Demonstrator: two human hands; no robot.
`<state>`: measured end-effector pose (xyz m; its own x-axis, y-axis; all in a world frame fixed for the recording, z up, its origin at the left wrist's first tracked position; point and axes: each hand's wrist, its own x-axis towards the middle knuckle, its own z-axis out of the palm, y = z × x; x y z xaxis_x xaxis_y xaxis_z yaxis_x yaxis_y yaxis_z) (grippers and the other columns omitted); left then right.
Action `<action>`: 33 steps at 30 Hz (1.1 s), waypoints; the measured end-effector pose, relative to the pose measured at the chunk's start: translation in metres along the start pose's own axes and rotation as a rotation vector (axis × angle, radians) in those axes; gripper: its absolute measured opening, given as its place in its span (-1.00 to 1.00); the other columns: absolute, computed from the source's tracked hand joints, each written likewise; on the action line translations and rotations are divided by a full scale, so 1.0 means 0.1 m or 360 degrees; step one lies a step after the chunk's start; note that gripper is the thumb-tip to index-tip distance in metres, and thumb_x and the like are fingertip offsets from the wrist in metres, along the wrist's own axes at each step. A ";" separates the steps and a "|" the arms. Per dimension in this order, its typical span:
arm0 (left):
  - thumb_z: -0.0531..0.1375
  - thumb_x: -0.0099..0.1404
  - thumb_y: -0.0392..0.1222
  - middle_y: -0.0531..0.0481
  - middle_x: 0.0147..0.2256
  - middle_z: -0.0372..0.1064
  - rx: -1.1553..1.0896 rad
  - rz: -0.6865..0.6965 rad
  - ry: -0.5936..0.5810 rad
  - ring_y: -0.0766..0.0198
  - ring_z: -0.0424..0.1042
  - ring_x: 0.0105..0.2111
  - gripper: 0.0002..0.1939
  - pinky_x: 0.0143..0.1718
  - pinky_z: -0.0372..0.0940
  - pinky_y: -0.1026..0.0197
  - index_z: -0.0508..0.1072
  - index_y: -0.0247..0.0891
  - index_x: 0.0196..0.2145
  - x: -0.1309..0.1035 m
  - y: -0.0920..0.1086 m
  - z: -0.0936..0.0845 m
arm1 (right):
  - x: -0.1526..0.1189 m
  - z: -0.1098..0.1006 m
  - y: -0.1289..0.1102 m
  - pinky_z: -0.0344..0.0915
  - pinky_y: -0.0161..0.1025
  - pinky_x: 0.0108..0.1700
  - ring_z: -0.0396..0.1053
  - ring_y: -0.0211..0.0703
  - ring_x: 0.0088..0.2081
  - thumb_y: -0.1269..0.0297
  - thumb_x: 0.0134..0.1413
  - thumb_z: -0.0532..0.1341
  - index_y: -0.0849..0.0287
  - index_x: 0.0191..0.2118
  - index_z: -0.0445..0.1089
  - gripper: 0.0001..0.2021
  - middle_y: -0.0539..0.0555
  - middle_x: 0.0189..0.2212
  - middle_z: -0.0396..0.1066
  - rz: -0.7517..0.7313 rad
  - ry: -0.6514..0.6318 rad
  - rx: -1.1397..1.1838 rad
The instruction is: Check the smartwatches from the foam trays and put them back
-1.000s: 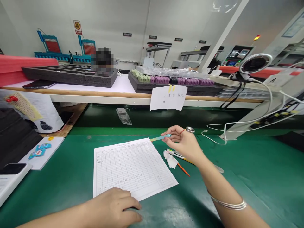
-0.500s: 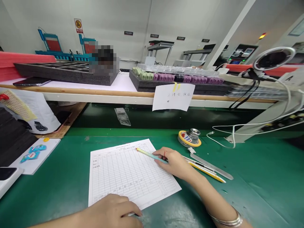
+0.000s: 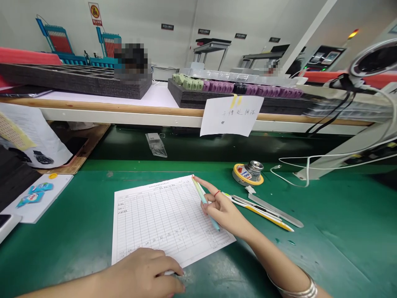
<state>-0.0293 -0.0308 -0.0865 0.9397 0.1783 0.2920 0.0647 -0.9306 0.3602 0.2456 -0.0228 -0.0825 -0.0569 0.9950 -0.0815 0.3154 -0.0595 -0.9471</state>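
We are grasping a yellow-to-blue pen [image 3: 198,189] in our right hand [image 3: 221,211], index finger extending along it toward the far right corner of a printed sheet [image 3: 155,219]. The sheet is lying ahead of our left hand [image 3: 145,269], which is resting over its near edge, fingers loosely bent, gripping nothing that we can see. Just right of our right hand, a slender yellow-and-white tool [image 3: 276,222] and a metal strip [image 3: 282,214] are lying; beyond them, a tape roll [image 3: 238,177] is sitting beside our charts' green table [image 3: 74,236] edge.
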 end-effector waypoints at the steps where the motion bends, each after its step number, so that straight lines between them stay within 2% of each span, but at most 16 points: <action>1: 0.08 0.38 -0.29 0.01 -0.11 0.52 0.0003 -0.0003 0.0004 0.28 0.54 -0.28 -0.80 -0.26 0.44 0.27 0.42 -0.17 -0.09 0.00 0.00 0.00 | -0.01 0.01 -0.01 -0.12 -0.39 -0.59 -0.10 -0.38 -0.63 0.38 0.07 0.09 0.03 0.32 -0.01 -0.33 -0.18 -0.55 -0.06 -0.0005 -0.0022 0.0019; 4: 0.06 0.40 -0.25 0.02 -0.11 0.52 0.0008 -0.0010 0.0005 0.27 0.53 -0.30 -0.81 -0.28 0.44 0.26 0.43 -0.17 -0.09 0.01 0.01 -0.01 | -0.02 0.05 -0.05 -0.14 -0.39 -0.60 -0.13 -0.37 -0.63 0.33 0.12 0.12 0.06 0.34 -0.04 -0.33 -0.19 -0.58 -0.07 -0.0011 -0.0101 0.0068; 8: 0.04 0.42 -0.23 0.02 -0.12 0.52 0.0001 0.0000 -0.0010 0.28 0.53 -0.31 -0.80 -0.28 0.43 0.27 0.43 -0.18 -0.09 0.01 0.01 -0.02 | -0.05 0.11 -0.09 0.02 -0.40 -0.61 0.00 -0.33 -0.65 0.27 0.16 0.12 0.13 0.37 -0.11 -0.32 -0.22 -0.65 -0.05 0.0039 -0.0122 0.0094; 11: 0.05 0.42 -0.24 0.01 -0.12 0.52 0.0014 0.0001 -0.0002 0.29 0.53 -0.31 -0.81 -0.28 0.43 0.27 0.42 -0.18 -0.09 0.01 0.01 -0.02 | -0.05 0.11 -0.07 0.09 -0.41 -0.63 0.04 -0.34 -0.69 0.31 0.14 0.10 0.10 0.36 -0.09 -0.32 -0.23 -0.68 -0.02 0.0064 -0.0106 0.0094; 17: 0.06 0.41 -0.24 0.01 -0.12 0.52 0.0006 0.0006 -0.0026 0.31 0.52 -0.32 -0.82 -0.28 0.41 0.29 0.41 -0.18 -0.09 0.02 0.00 -0.02 | -0.02 0.07 -0.02 0.08 -0.49 -0.69 0.06 -0.36 -0.74 0.35 0.09 0.12 0.06 0.28 0.04 -0.39 -0.29 -0.76 -0.04 0.0039 -0.0039 0.0118; 20: 0.06 0.42 -0.23 0.01 -0.12 0.52 -0.0007 0.0005 -0.0017 0.30 0.52 -0.31 -0.82 -0.27 0.41 0.28 0.41 -0.19 -0.08 0.01 0.00 -0.02 | -0.01 0.08 -0.02 0.01 -0.51 -0.77 -0.01 -0.38 -0.81 0.34 0.05 0.13 0.09 0.25 0.05 -0.39 -0.30 -0.81 0.05 0.0052 -0.0032 0.0230; 23: 0.05 0.42 -0.23 0.00 -0.12 0.52 -0.0012 0.0008 -0.0019 0.29 0.52 -0.31 -0.82 -0.28 0.41 0.28 0.40 -0.19 -0.08 0.00 0.00 -0.01 | 0.01 0.09 -0.03 0.02 -0.48 -0.85 -0.04 -0.35 -0.87 0.29 0.01 0.16 0.12 0.27 0.00 -0.33 -0.29 -0.83 0.16 0.0077 -0.0010 0.0398; 27: 0.06 0.42 -0.23 -0.04 -0.12 0.51 -0.0026 0.0000 -0.0050 0.27 0.53 -0.29 -0.82 -0.25 0.41 0.27 0.39 -0.20 -0.08 -0.01 -0.01 0.01 | 0.04 0.03 -0.09 0.06 -0.44 -0.88 -0.02 -0.32 -0.88 0.27 -0.01 0.20 0.08 0.34 -0.08 -0.22 -0.27 -0.83 0.19 0.0097 0.0185 0.0533; 31: 0.05 0.43 -0.21 -0.06 -0.14 0.52 -0.0035 0.0005 -0.0017 0.29 0.52 -0.28 -0.82 -0.24 0.41 0.30 0.39 -0.18 -0.07 -0.02 -0.03 0.06 | 0.06 -0.12 -0.14 0.03 -0.48 -0.86 -0.06 -0.38 -0.87 0.22 0.06 0.20 0.01 0.34 -0.03 -0.28 -0.25 -0.81 0.19 0.0006 0.0443 0.0635; 33: 0.04 0.43 -0.22 -0.04 -0.15 0.53 -0.0015 0.0018 0.0017 0.30 0.51 -0.30 -0.82 -0.25 0.41 0.31 0.39 -0.18 -0.08 -0.02 -0.05 0.10 | 0.09 -0.19 -0.12 0.06 -0.48 -0.83 -0.07 -0.40 -0.86 0.18 0.09 0.19 0.06 0.32 0.00 -0.32 -0.25 -0.80 0.19 -0.0046 0.0508 0.0682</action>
<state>-0.0282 -0.0302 -0.0980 0.9367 0.1713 0.3053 0.0508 -0.9295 0.3654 0.2596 -0.0115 -0.0656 0.2520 0.9675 -0.0181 -0.1010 0.0077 -0.9949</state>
